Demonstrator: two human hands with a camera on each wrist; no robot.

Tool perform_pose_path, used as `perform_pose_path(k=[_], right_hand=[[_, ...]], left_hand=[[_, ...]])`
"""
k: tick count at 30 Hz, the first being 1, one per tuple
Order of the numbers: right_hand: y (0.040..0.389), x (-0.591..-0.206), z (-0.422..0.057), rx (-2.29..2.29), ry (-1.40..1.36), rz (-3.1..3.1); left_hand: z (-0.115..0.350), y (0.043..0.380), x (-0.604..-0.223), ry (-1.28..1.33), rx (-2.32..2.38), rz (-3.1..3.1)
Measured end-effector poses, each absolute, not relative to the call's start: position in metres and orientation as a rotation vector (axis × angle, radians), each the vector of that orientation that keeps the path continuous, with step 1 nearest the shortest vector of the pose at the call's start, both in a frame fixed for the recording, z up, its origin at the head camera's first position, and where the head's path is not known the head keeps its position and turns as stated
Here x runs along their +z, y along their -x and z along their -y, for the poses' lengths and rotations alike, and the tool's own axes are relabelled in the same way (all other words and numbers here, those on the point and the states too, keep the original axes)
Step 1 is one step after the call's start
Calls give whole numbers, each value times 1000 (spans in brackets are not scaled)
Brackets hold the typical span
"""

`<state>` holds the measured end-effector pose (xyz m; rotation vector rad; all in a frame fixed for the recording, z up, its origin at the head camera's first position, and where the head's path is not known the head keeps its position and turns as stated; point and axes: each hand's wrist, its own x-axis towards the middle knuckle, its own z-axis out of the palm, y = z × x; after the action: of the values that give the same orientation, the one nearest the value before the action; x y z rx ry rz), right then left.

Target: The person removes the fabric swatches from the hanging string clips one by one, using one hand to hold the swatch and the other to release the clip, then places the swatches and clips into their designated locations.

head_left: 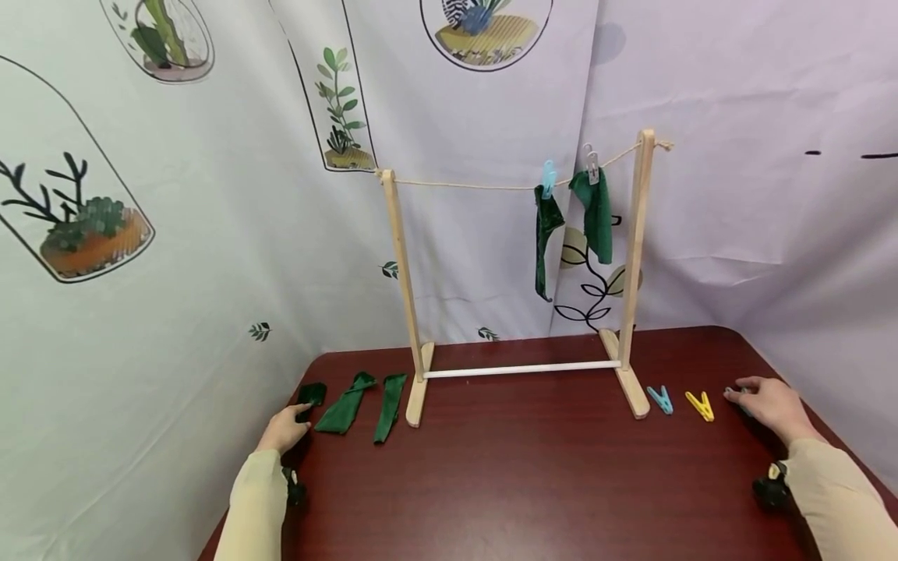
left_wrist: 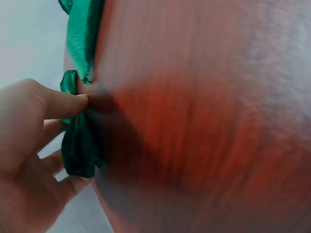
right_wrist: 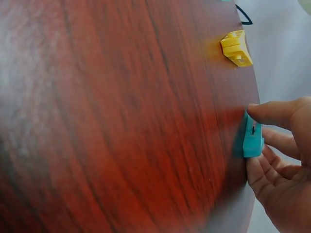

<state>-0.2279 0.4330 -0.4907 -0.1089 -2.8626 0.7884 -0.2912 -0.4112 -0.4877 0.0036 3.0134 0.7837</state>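
At the table's left edge my left hand [head_left: 282, 428] pinches a small dark green velvety cloth [left_wrist: 80, 148] between thumb and fingers. Two more green cloth pieces, a wider one [head_left: 342, 413] and a narrow strip [head_left: 390, 409], lie to its right. Over on the right side, my right hand [head_left: 772, 407] holds a teal clothespin [right_wrist: 252, 143] by thumb and fingertips, low at the table surface. A yellow clothespin [head_left: 700, 406] and a light blue clothespin [head_left: 659, 400] lie to the left of that hand.
A wooden drying rack stands at the back, with a left post [head_left: 401, 265], a right post [head_left: 637, 249] and a white lower bar [head_left: 522, 369]. From its rope [head_left: 463, 185] hang two green cloths, held by a blue clothespin [head_left: 549, 181] and a clear clothespin [head_left: 593, 167].
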Motion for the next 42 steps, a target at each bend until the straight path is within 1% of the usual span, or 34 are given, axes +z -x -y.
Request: perform_pose_path(k=[5, 11, 22, 26, 31, 37, 42], right_hand=[[231, -484, -435, 780, 69, 2883], [226, -472, -441, 794, 83, 2921], [223, -430, -445, 799, 25, 2833], [225, -413, -447, 796, -13, 2772], [227, -391, -441, 706, 60, 2727], [227, -365, -432, 655, 90, 2693], [227, -348, -424, 692, 98, 2688]], left_hand=[[411, 289, -486, -2, 773, -3075], [404, 295, -467, 8, 770, -3145], [389, 302, -433, 26, 835, -3145], [382, 305, -424, -24, 885, -3166], [368, 309, -407, -119, 951, -3210], [343, 313, -383, -251, 1107, -3210], [318, 317, -363, -331, 1150, -3239]])
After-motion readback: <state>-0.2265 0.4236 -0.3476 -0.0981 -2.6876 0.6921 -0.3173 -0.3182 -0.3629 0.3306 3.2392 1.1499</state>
